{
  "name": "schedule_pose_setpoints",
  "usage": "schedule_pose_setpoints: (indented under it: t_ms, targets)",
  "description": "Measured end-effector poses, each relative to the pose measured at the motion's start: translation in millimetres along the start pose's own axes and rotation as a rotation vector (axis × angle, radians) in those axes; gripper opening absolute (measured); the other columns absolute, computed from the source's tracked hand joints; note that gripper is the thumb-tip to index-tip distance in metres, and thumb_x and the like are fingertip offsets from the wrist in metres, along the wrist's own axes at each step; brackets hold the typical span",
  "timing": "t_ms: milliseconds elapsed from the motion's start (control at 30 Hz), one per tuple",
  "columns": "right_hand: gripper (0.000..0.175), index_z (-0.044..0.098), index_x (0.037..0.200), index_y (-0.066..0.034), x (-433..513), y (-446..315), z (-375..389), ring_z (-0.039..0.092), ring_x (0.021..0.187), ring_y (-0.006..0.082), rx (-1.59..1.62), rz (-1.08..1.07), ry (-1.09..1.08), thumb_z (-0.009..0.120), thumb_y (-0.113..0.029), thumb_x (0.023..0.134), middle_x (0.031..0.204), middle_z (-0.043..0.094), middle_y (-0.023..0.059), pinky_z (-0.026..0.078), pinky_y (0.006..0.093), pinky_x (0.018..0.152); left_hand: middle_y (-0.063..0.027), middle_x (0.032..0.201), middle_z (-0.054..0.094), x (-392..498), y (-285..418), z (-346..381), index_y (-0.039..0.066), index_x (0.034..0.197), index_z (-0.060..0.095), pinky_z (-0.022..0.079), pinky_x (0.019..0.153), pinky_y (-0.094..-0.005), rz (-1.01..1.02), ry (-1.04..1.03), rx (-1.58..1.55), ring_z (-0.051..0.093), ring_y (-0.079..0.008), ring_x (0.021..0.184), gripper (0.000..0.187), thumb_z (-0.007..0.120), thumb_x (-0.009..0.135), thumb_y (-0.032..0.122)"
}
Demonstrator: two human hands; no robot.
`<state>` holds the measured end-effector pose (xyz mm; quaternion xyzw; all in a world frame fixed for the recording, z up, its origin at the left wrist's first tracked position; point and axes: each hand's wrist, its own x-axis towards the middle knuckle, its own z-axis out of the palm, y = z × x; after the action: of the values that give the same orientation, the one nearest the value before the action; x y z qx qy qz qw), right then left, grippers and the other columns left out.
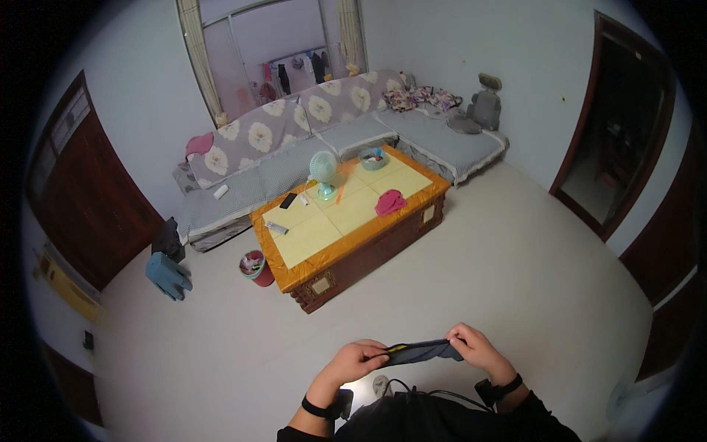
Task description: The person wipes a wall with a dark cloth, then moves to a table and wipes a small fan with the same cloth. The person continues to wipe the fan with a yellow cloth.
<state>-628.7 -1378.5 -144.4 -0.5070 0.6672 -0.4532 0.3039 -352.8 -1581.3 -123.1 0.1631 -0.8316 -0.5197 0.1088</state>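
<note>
A strip of dark grey-blue cloth (422, 352) with a black edge is stretched between my two hands, above the floor in front of my body. My left hand (358, 360) pinches its left end between thumb and fingers, where a small yellow patch shows. The right end is gripped by my right hand (476, 348), with a fold of the cloth hanging just beside the fingers. What kind of item the cloth is cannot be made out. Each wrist wears a black strap with a small dark device.
A low table (353, 232) bears a small fan (323, 171), a pink cloth (391, 203), a remote control (276, 227), a phone (288, 200) and a round container (373, 160). Behind it stands a corner sofa (287, 160). A waste bin (257, 269) and a blue stool (167, 275) are at left.
</note>
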Motion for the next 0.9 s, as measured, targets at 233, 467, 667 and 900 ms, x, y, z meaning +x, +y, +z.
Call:
schedule_pose_setpoints:
  t_ms: [233,467,667,900]
  targets:
    - [0.007,0.06,0.103,-0.0017,93,-8,23,0.059,0.08,0.0199,-0.046,0.0,0.051,0.06,-0.009,0.101,0.088,0.063,0.0088,0.049,0.0326,0.075,-0.0153,0.104,0.073,69,-54,-65,0.004,0.105,0.077,0.054,0.087,-0.0366,0.065,-0.201,0.061,0.068,-0.0311,0.097,0.027,0.068,0.098,0.028]
    - [0.01,0.067,0.103,-0.0026,190,6,29,0.064,0.087,0.0213,0.027,0.036,-0.109,0.067,-0.011,0.098,0.092,0.067,0.0096,0.051,0.0337,0.079,-0.0015,0.073,0.064,90,-86,-127,0.007,0.113,0.075,0.049,0.067,-0.0289,-0.372,-0.264,0.023,0.057,-0.0123,0.068,0.03,0.064,0.104,0.033]
    - [0.013,0.069,0.102,-0.0047,308,16,33,0.066,0.097,0.0251,0.062,-0.203,-0.352,0.071,-0.014,0.095,0.098,0.069,0.0094,0.053,0.0362,0.086,-0.0089,0.088,0.074,99,-93,-185,0.003,0.116,0.074,0.053,0.071,-0.0303,-0.459,0.207,-0.019,0.065,-0.017,0.077,0.028,0.071,0.098,0.024]
    - [0.012,0.065,0.103,-0.0069,442,16,65,0.063,0.102,0.0288,0.107,-0.357,-0.498,0.069,-0.012,0.094,0.102,0.065,0.009,0.051,0.0378,0.091,-0.0102,0.113,0.077,131,-83,-241,0.001,0.115,0.075,0.054,0.069,-0.0294,-0.655,0.522,-0.046,0.067,-0.0168,0.08,0.025,0.073,0.096,0.017]
